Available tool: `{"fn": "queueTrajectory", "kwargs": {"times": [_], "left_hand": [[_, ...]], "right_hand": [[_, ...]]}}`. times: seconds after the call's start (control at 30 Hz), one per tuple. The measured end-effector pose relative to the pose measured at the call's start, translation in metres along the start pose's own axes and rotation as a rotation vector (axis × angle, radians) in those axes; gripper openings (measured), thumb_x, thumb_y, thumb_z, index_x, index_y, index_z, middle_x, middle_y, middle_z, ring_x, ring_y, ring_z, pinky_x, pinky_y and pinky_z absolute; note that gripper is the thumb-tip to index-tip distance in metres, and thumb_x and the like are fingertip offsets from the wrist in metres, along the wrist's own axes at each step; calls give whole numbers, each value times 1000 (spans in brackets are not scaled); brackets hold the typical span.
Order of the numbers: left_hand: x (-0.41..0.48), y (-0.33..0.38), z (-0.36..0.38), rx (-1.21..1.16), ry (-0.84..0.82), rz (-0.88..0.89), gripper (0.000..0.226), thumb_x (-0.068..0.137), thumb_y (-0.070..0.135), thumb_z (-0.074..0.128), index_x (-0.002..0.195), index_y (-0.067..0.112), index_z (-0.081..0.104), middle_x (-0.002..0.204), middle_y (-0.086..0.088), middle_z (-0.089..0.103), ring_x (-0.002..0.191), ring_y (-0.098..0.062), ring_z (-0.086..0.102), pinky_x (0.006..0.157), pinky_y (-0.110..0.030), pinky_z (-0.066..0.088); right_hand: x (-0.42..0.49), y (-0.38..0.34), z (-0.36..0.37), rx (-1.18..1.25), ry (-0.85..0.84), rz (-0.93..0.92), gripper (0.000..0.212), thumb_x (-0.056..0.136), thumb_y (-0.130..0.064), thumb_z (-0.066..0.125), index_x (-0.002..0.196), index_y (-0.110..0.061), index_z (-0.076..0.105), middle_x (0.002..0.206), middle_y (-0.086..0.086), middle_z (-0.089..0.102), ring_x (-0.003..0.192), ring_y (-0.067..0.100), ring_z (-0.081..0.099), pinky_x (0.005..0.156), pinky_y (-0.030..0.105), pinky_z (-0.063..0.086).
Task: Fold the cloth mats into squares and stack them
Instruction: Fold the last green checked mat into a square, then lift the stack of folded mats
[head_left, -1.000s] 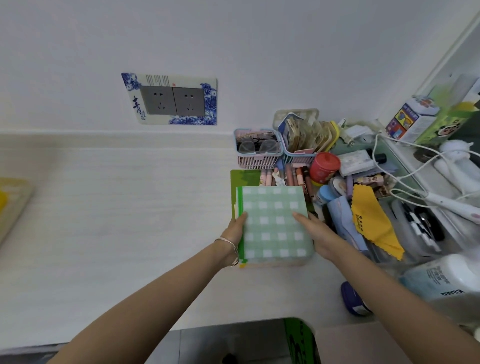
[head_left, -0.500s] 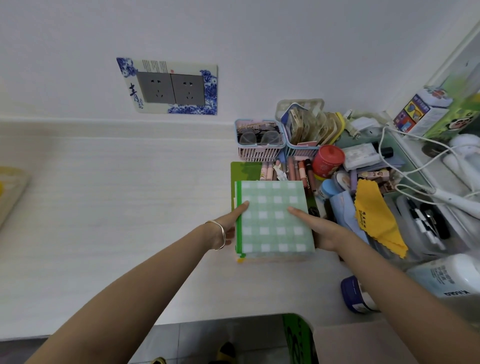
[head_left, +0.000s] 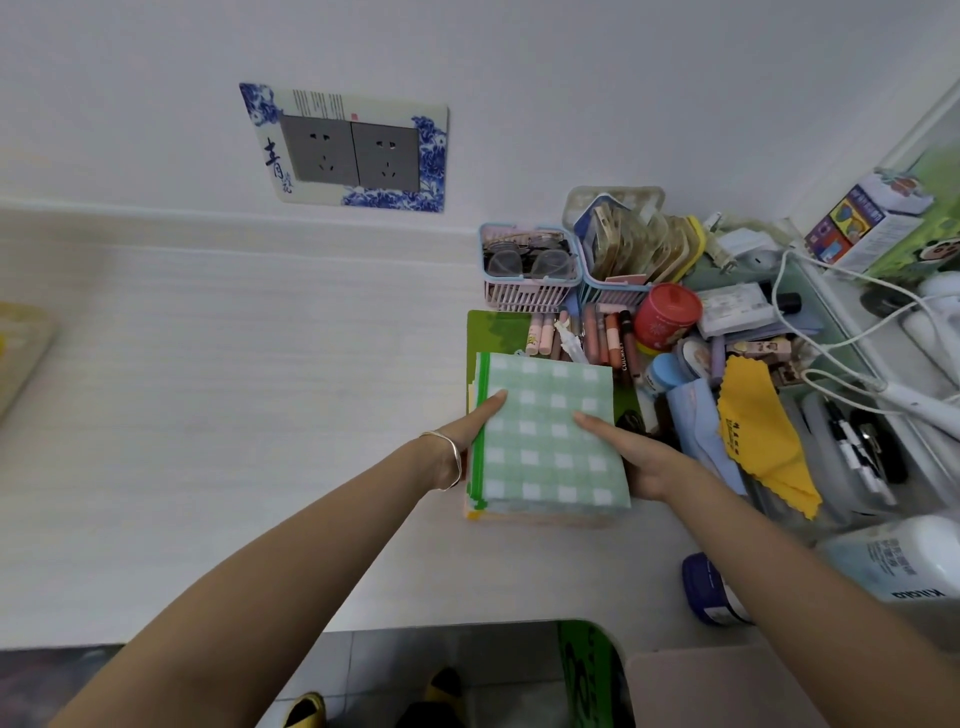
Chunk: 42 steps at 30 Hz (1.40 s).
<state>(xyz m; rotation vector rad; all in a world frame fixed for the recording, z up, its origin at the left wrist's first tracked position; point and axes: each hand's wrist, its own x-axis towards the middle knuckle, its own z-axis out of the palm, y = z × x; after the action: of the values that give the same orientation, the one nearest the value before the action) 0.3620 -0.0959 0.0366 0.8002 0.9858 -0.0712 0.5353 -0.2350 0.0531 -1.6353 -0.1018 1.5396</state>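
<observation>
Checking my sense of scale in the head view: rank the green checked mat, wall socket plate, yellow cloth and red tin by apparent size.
Largest: the green checked mat and the wall socket plate look about alike. The plate is farther from the camera, so I leave them unranked.
Next: the yellow cloth.
Smallest: the red tin.

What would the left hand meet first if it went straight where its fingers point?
Likely the cosmetic tubes beyond the far edge of the checked mat; the left hand crosses only cloth before them.
</observation>
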Motion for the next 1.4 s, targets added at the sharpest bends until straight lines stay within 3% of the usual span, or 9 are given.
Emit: {"fn": "queueTrajectory", "kwargs": {"times": [0.07,0.23,0.4,0.57,0.67,0.8,0.97,1.2,1.4], "left_hand": [[-1,1,0,16,2,10,43,80,57,60,90,16,66,71,-4,73,63,-18,70,66,-33,55],[-5,-9,-6,39,-2,-23,63,70,65,64,107,15,66,104,-11,71,96,-27,68,90,-44,52],[-11,-20,-16,58,12,-16,65,69,69,62,110,18,66,104,-8,71,97,-25,68,93,-44,51],[-31,-10,-34,30,-12,29,77,54,68,69,112,17,66,106,-9,71,100,-26,67,95,-45,49],[-50,6,-49,-11,-7,79,69,61,65,66,110,17,66,109,-11,70,102,-28,66,94,-45,50],[-81,27,-81,-36,36,157,55,76,64,56,106,19,66,109,-10,70,99,-26,67,88,-41,53],[-135,53,-136,17,130,237,76,56,66,67,113,17,65,109,-10,70,102,-27,66,95,-44,49],[-249,91,-216,45,243,356,47,74,54,64,103,17,66,104,-9,71,101,-26,67,93,-43,50],[-356,107,-289,-28,338,483,58,59,52,70,106,18,67,104,-9,71,98,-27,67,92,-44,51]], "right_hand": [[-1,2,1,25,1,-6,49,77,-37,68,120,-15,60,113,10,69,106,26,64,91,43,50],[-7,6,6,23,-21,-31,49,76,-36,67,120,-16,60,113,9,69,104,26,65,86,42,52],[-11,14,15,11,-20,-27,46,78,-36,67,119,-16,60,111,9,70,105,26,65,93,44,49],[-16,3,39,-15,-29,-63,42,80,-38,64,116,-18,61,107,6,71,99,23,67,83,39,53],[-17,-13,65,-44,-60,-85,43,82,-42,62,117,-19,60,110,6,70,100,23,67,85,38,53],[-22,-38,112,-75,-96,-136,36,87,-41,59,117,-20,60,106,4,72,94,19,69,75,34,56],[-38,-70,183,-149,-147,-176,34,86,-42,60,110,-19,63,105,6,72,91,20,70,79,37,56],[-79,-116,309,-240,-284,-269,42,77,-44,64,112,-20,62,102,4,73,92,19,70,83,36,55],[-123,-141,429,-303,-420,-361,30,88,-39,59,109,-20,64,102,4,73,90,18,71,77,34,58]]}}
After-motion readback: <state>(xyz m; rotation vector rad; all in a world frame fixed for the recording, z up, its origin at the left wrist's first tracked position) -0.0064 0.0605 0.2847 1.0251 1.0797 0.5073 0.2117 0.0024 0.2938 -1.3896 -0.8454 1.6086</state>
